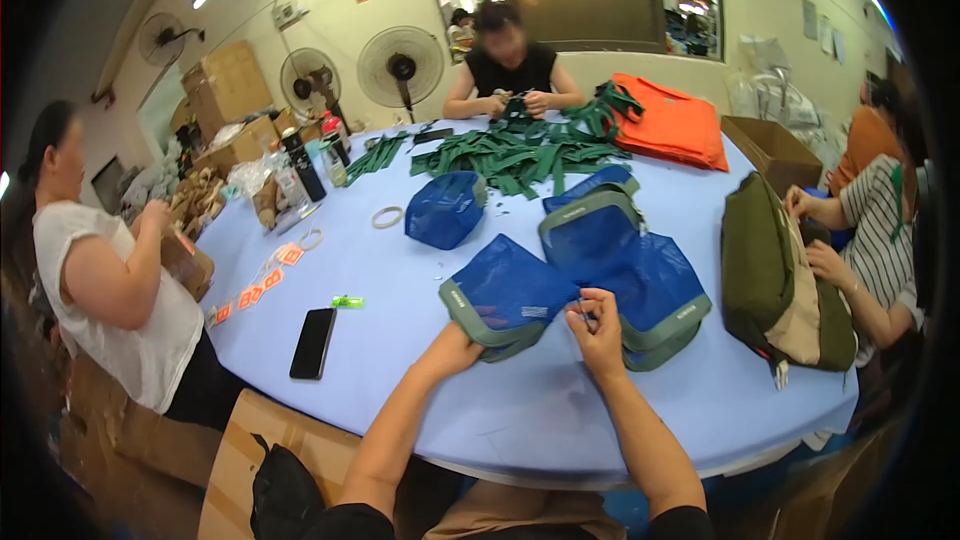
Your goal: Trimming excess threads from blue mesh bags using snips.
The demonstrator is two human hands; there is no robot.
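Note:
A blue mesh pouch (pixel 515 285) with grey-green edging is held just above the table in front of me. My left hand (pixel 458 348) reaches into its open edge and holds it; the fingers are mostly covered by the mesh and trim. At the pouch's right corner, my right hand (pixel 597 328) is closed around a small dark metal tool that looks like thread snips, its tips against the fabric. Just beyond and right of that hand lie more blue mesh pouches (pixel 655 280), overlapping in a stack. Another blue pouch (pixel 447 208) rests farther back.
A black phone (pixel 313 344), a light-green marker-like item (pixel 348 302) and a tape roll (pixel 387 217) lie to the left. Green straps (pixel 520 158) and orange fabric (pixel 668 125) fill the far side. An olive bag (pixel 765 270) stands right. Co-workers sit or stand around the table.

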